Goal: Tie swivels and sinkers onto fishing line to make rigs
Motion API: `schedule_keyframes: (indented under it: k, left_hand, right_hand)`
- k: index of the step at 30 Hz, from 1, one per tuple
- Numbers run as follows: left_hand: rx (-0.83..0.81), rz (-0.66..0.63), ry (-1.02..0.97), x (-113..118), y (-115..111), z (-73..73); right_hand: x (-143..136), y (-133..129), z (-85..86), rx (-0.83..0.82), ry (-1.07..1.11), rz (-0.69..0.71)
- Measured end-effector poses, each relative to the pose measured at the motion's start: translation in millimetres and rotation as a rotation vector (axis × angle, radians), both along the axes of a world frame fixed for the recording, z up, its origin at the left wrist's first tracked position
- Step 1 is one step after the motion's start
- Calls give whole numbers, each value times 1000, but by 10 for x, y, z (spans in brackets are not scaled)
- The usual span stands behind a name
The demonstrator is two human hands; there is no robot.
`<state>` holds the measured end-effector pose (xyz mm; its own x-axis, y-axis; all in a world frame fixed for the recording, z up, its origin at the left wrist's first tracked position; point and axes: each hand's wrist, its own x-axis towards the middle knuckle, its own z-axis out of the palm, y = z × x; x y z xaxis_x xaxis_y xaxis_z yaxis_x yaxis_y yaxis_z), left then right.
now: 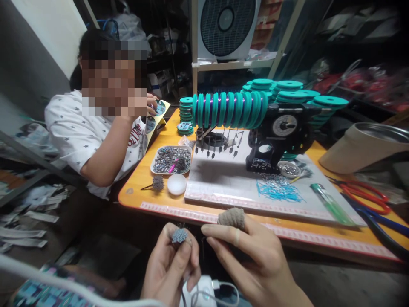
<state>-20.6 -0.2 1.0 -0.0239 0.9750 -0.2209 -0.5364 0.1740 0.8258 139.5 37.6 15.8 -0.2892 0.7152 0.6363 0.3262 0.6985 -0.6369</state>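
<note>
In front of the table's edge, my left hand is closed around a small bundle of blue-grey beads, held between thumb and fingers. Just to its right is my right hand, its thumb and index finger brought close together on something thin and dark that I cannot make out. A grey cloth wrap covers one of its fingers. Beyond the hands, a black machine carries a row of teal spools, with small dark weights hanging below.
A tray of metal pieces, a white bowl, blue strips, a green lighter and red-handled scissors lie on the orange table. At the left a person holds a sticker sheet. White cables hang below.
</note>
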Motion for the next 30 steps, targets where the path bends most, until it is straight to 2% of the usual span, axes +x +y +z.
schedule_keyframes:
  k: [6,13,19,30]
  left_hand:
    - [36,15,39,7,-22,-48]
    - [220,173,184,101,-111,-156]
    - [337,234,217,153,-139,-182]
    - [326,243,237,171,-174,-182]
  right_hand:
    - [-10,-18,21,-1,16,-13]
    - [-42,-43,-29,-64,81,-43]
    - [-87,-64,-37,-18,75,-56]
    - [-85,-95,-13,-44,63,-70]
